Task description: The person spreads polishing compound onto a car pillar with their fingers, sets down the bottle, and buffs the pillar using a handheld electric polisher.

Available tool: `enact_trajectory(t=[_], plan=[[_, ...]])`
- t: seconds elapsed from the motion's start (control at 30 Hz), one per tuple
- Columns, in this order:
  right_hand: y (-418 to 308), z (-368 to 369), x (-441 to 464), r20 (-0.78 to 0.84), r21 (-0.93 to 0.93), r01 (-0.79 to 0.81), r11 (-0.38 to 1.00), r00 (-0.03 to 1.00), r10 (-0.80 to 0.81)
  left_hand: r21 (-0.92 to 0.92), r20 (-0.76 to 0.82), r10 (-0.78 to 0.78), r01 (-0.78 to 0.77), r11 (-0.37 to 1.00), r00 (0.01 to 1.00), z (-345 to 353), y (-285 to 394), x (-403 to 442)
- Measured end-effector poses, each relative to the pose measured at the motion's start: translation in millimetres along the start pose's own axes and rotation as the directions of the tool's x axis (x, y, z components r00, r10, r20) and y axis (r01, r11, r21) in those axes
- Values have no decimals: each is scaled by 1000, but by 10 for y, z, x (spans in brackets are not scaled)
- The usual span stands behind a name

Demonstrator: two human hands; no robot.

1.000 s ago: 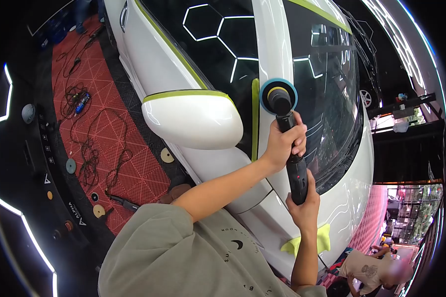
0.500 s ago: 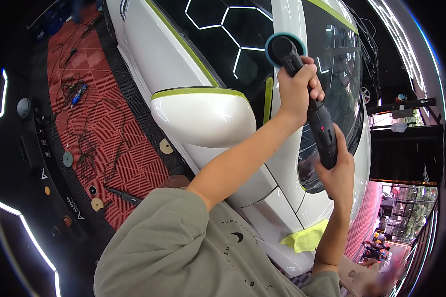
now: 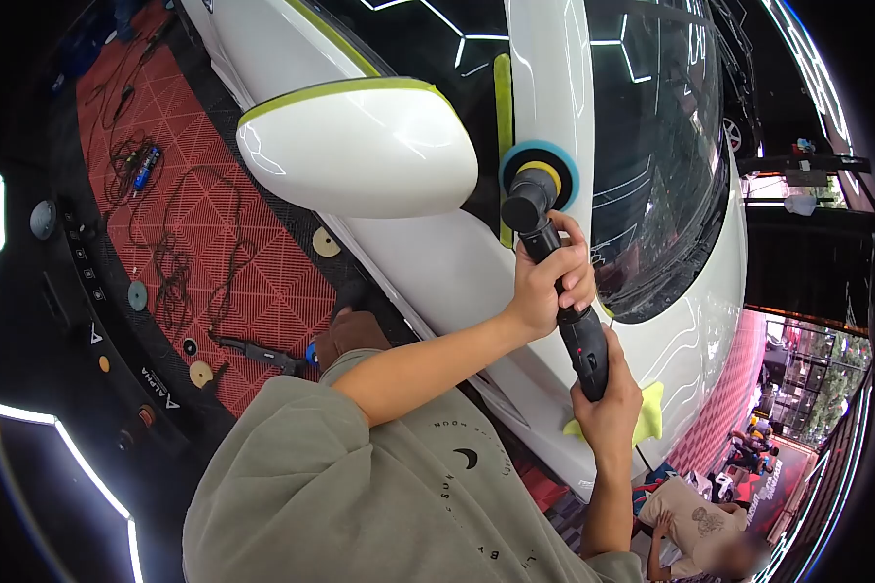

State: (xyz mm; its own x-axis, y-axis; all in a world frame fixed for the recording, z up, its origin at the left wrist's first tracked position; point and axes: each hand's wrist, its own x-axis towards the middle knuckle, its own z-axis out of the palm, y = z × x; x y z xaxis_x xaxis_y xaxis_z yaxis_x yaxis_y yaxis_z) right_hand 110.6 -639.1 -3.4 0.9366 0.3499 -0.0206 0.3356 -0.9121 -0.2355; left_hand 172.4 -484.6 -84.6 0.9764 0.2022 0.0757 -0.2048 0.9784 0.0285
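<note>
A black polisher (image 3: 576, 335) with a teal pad (image 3: 574, 180) and a yellow ring is held in both my hands. The pad lies against the white pillar (image 3: 551, 78) between the car's side window and windshield. Closed round the neck behind the polisher's head is my left hand (image 3: 552, 282). My right hand (image 3: 608, 408) wraps the rear of the body, where a small red light glows. The white side mirror (image 3: 360, 146), edged with green tape, is left of the pad. A yellow-green cloth (image 3: 649, 413) rests on the car beyond my right hand.
Red and black floor tiles (image 3: 165, 107) lie to the left, with tangled cords (image 3: 175, 277), a second black power tool (image 3: 258, 352) and several loose round pads (image 3: 326, 242). Another person in a beige shirt (image 3: 690, 515) is at the lower right.
Both hands have brought the polisher down along the pillar, from beside the upper windshield to near the mirror. My view has shifted, and the other person shows more fully.
</note>
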Motion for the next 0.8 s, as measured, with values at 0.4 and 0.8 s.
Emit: enact_trajectory(t=[0.4, 0.8], plan=[[577, 230, -537, 82, -117, 44, 992, 996, -35, -100, -53, -12, 7, 995, 999, -460, -579, -591], [1193, 206, -918, 164, -80, -29, 996, 986, 42, -92, -61, -6, 1, 996, 998, -551, -1248, -945]])
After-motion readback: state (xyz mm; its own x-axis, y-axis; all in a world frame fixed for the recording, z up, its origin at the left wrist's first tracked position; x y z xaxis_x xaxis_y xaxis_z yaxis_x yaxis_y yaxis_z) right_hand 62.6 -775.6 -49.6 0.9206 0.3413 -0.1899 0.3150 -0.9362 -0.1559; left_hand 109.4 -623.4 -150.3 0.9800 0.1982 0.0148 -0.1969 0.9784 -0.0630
